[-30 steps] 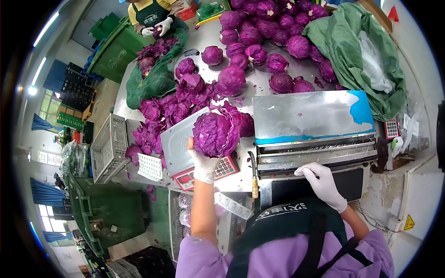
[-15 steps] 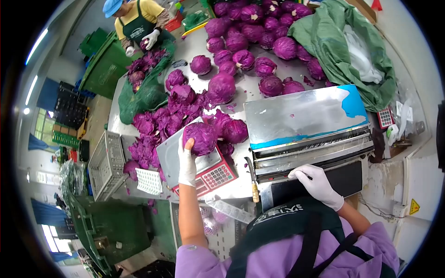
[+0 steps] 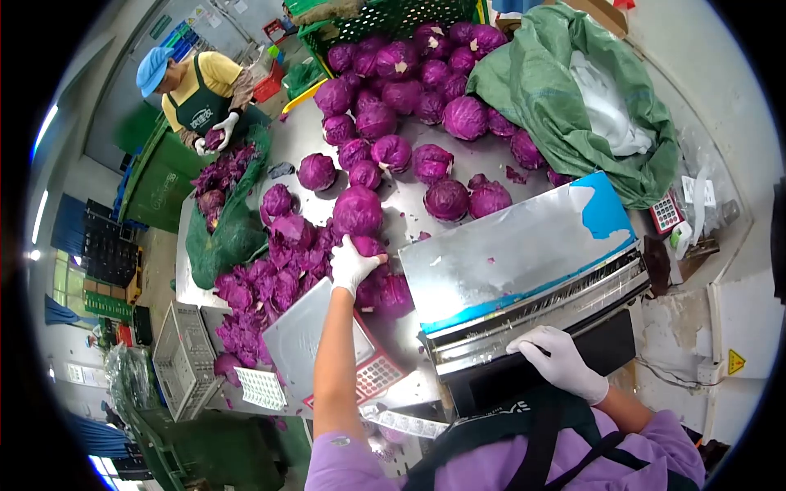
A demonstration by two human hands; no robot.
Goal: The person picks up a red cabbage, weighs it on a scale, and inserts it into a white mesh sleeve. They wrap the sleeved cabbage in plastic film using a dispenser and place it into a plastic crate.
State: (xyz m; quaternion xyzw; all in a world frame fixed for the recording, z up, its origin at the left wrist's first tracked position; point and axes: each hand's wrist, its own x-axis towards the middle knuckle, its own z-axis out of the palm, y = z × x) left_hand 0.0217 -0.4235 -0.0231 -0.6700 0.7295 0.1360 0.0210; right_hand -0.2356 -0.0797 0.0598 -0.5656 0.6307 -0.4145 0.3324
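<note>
Past the far edge of the scale [image 3: 299, 327], my gloved left hand [image 3: 354, 266] grips a purple cabbage [image 3: 370, 245], partly hidden behind the fingers. A larger purple cabbage [image 3: 357, 212] sits just beyond it, and loose purple leaves [image 3: 282, 274] lie to the left. No cabbage is on the scale's metal plate. My gloved right hand [image 3: 561, 364] is at the front edge of the wrapping machine [image 3: 516, 262], its fingers curled together and nothing visible in them.
Several cabbages [image 3: 401, 96] are heaped at the back by a green crate [image 3: 393, 20]. A green sack [image 3: 532, 69] lies back right. A grey basket [image 3: 187, 360] stands left. At the far left, a co-worker [image 3: 196, 98] in a blue cap handles a cabbage.
My left hand has moved forward from over the scale with the cabbage. The view has shifted. My right hand stays by the machine's front edge.
</note>
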